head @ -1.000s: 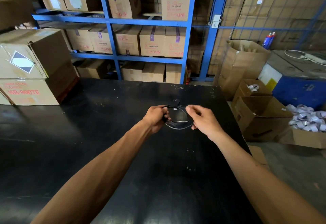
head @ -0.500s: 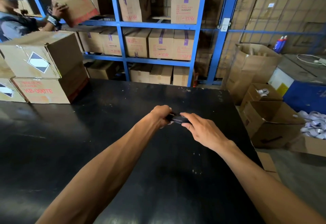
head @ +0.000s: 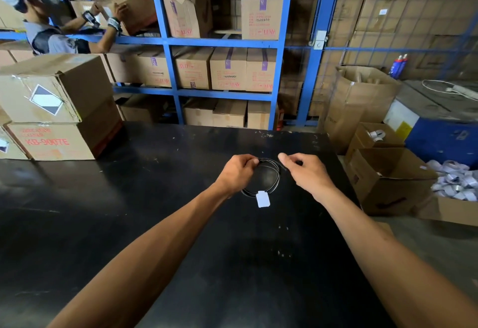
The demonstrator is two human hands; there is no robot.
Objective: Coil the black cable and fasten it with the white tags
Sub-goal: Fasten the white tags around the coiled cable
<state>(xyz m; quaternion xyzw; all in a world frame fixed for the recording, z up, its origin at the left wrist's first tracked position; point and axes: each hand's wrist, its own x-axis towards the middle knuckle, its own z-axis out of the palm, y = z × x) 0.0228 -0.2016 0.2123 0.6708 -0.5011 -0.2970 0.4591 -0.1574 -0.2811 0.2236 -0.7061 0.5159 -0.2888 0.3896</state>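
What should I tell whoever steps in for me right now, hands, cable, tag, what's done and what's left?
Left hand: pinching the far left side of the black cable coil, holding it over the black table.
Right hand: fingers closed at the coil's far right side; whether it grips a strand is unclear.
Done: the cable is wound into a round coil, and one white tag hangs at its near edge.
Left: check that the tag holds the loops together, add another tag if needed, then set the coil down. More white pieces sit in the open box right of the table.
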